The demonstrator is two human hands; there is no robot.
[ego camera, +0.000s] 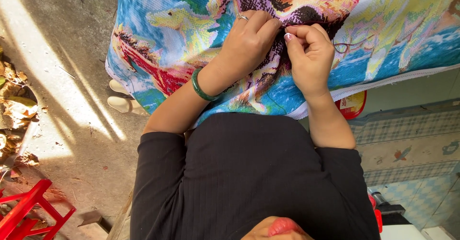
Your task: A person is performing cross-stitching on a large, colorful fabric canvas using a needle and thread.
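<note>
Here, both hands work on the embroidered cloth (393,24).
Left hand (247,41) curls, pressing fabric steady; right hand (309,53) pinches what seems a needle.

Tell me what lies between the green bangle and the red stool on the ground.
In the head view, between the green bangle and the red stool lie the embroidered cloth's edge, pale slippers, then bare sunlit concrete floor. The bangle sits on the left hand's wrist.
</note>
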